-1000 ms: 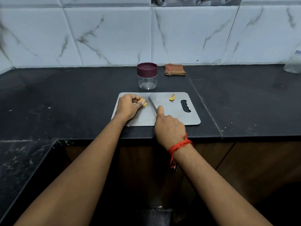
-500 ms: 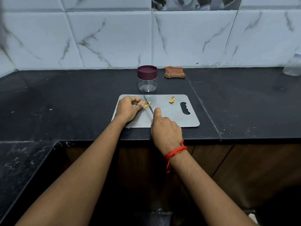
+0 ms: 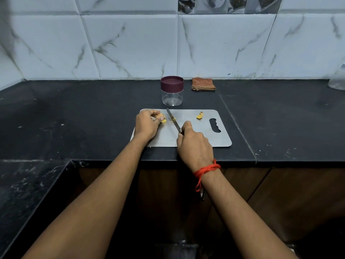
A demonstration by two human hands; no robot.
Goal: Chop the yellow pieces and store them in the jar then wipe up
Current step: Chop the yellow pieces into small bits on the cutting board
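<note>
Board (image 3: 196,135) plain dull grey metal. Yellow piece (image 3: 162,117) at board's 9 o'clock; yellow bits (image 3: 200,116) at its 1 o'clock, tan-edged. Knife (image 3: 173,121) grey steel. Jar (image 3: 172,99) at 12 o'clock: clear body, maroon lid (image 3: 172,83). Cloth (image 3: 203,84) at 1 o'clock beyond, orange-brown check. Counter (image 3: 84,116) black, pale flecks. Tiles (image 3: 130,47) white, grey marble veining. Thread (image 3: 207,169) on my right wrist red-orange.

Counter (image 3: 74,118) left of the board (image 3: 222,137): open. Right of the board: open up to a bottle (image 3: 337,81) at the far right edge. Far side: jar (image 3: 172,90) just beyond the board, cloth (image 3: 203,84) right of it at the wall. Left hand (image 3: 146,124) holding a piece (image 3: 162,117) and right hand (image 3: 194,144) gripping the knife (image 3: 173,120) occupy the board's left and middle.
</note>
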